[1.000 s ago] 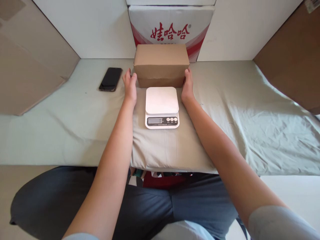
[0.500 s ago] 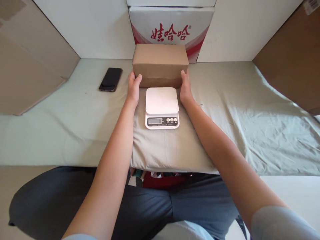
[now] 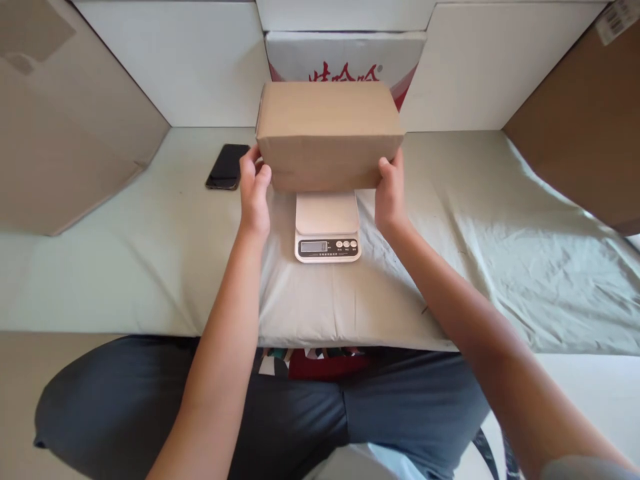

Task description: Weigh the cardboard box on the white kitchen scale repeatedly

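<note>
A brown cardboard box (image 3: pixel 327 147) is held up between my two hands. My left hand (image 3: pixel 255 193) grips its left end, thumb on the front face. At the right end my right hand (image 3: pixel 391 190) grips it the same way. Below and in front of the box sits a white digital scale (image 3: pixel 327 217), its display and buttons facing me; the display seems to read 0. The box hides the back part of the scale's platform. Whether the box touches the platform is hard to tell, but it appears raised above it.
A dark phone (image 3: pixel 227 166) lies left of my left hand. Behind the box stands a white carton with red lettering (image 3: pixel 345 50). Large cardboard sheets or boxes flank the left (image 3: pixel 70 133) and right (image 3: pixel 575 120). A pale green cloth (image 3: pixel 150 267) covers the surface.
Both hands have lifted the cardboard box off the cloth behind the scale and brought it up and toward me, over the back of the scale.
</note>
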Demonstrator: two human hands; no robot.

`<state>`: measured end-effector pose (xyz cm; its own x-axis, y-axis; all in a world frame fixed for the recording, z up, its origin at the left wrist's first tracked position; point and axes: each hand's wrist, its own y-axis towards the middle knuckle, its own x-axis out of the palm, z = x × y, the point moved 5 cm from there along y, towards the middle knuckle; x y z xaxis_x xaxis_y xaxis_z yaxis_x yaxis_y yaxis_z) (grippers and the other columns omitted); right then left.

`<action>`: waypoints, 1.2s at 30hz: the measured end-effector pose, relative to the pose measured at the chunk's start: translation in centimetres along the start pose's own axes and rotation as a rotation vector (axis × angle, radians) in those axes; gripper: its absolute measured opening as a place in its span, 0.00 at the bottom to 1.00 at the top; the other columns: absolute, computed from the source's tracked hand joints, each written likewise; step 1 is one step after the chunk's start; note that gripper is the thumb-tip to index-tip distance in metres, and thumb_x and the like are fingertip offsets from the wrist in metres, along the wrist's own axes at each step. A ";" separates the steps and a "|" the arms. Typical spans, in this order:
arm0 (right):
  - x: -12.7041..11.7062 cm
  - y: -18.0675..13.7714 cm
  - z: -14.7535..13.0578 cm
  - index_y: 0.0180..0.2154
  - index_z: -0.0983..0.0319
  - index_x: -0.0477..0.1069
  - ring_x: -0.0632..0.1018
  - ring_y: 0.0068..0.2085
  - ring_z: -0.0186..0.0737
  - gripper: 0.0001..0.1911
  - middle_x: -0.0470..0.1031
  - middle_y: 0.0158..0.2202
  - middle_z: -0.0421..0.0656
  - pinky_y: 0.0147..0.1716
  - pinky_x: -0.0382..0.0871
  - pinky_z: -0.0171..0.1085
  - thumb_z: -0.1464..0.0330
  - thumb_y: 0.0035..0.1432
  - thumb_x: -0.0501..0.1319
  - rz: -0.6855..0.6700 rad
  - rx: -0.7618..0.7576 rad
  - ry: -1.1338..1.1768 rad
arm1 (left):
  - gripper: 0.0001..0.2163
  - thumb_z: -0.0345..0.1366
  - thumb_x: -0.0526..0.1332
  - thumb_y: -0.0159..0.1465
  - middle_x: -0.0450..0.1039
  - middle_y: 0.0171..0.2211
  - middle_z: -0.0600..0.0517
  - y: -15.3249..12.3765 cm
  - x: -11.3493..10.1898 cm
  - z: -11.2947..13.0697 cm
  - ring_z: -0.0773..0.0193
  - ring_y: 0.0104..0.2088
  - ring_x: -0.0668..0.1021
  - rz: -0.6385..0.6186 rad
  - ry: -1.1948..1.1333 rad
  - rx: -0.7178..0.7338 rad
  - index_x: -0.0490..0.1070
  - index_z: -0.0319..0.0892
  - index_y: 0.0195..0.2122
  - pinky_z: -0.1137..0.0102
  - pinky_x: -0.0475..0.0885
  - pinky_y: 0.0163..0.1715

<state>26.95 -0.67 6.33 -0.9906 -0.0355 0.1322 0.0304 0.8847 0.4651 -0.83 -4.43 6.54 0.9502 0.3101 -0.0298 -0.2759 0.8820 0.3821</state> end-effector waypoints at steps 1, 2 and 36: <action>-0.7 -1.2 -0.6 0.63 0.40 0.69 0.66 0.78 0.56 0.29 0.74 0.68 0.36 0.82 0.59 0.62 0.41 0.65 0.59 0.024 -0.003 -0.017 | 0.36 0.71 0.63 0.64 0.70 0.69 0.45 -0.7 -0.1 0.3 0.40 0.72 0.71 -0.012 -0.035 0.066 0.71 0.53 0.65 0.50 0.72 0.69; -1.3 -2.4 -1.1 0.64 0.41 0.68 0.66 0.78 0.57 0.31 0.73 0.69 0.37 0.81 0.59 0.64 0.41 0.64 0.59 0.040 0.000 -0.035 | 0.38 0.72 0.63 0.63 0.72 0.66 0.42 -1.4 -0.2 0.5 0.39 0.68 0.74 -0.022 -0.067 0.128 0.71 0.51 0.64 0.49 0.73 0.66; -0.9 -8.2 -1.6 0.74 0.44 0.56 0.56 0.83 0.56 0.45 0.59 0.81 0.38 0.84 0.51 0.60 0.40 0.61 0.62 -0.042 0.081 0.007 | 0.32 0.66 0.68 0.59 0.76 0.52 0.43 -6.6 -0.5 -1.6 0.48 0.55 0.77 0.208 -0.169 0.102 0.72 0.48 0.54 0.57 0.74 0.55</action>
<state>27.78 -8.63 3.84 -0.9898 -0.0760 0.1206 -0.0218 0.9170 0.3983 0.24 -9.82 2.57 0.8880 0.4093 0.2097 -0.4591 0.7627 0.4554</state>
